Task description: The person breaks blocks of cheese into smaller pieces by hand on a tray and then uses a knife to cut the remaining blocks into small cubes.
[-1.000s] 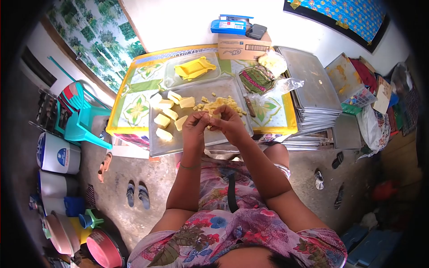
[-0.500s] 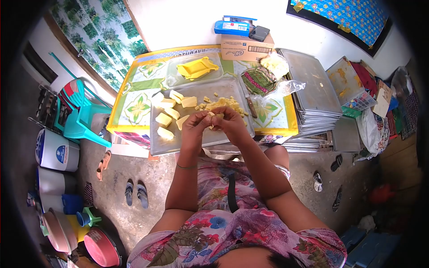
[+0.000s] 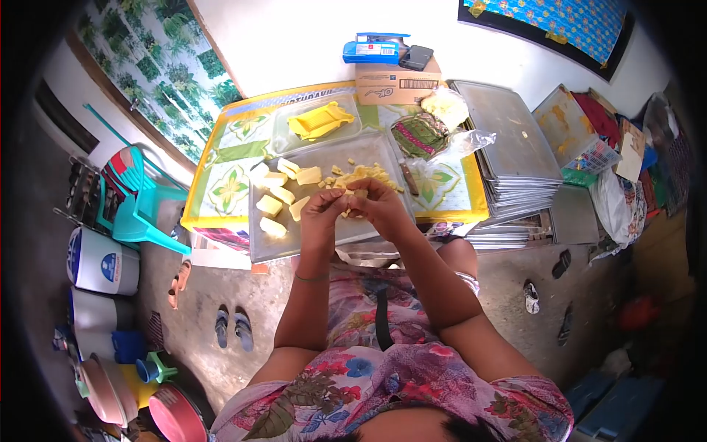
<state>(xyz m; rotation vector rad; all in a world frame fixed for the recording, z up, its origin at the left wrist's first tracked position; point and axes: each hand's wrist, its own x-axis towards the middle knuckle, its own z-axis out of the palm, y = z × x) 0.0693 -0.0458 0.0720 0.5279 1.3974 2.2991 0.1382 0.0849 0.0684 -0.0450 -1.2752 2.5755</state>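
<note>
Both hands meet fingertip to fingertip over the near half of the grey metal baking tray [image 3: 274,249]. The left hand [image 3: 322,211] and right hand [image 3: 383,206] are each pinched on one small pale-yellow soft chunk [image 3: 354,195], which sits dead centre between them, so neither is nearer. Long axis: can't tell, it's too small. In the tray, larger pale-yellow blocks [image 3: 270,205] lie to the left, and a heap of small yellow bits [image 3: 364,175] lies just beyond the fingers. Behind it, a clear plastic tray [image 3: 283,136] holds a yellow plastic tool [image 3: 319,120].

The tray [image 3: 324,234] is dull, scuffed grey metal, like the stacked trays [image 3: 508,132]. The yellow piece [image 3: 359,194] and yellow blocks [image 3: 269,205] look smooth and waxy. The cloth [image 3: 221,188] is glossy plastic, the box [image 3: 398,82] matt cardboard, the floor [image 3: 213,287] rough concrete.
</note>
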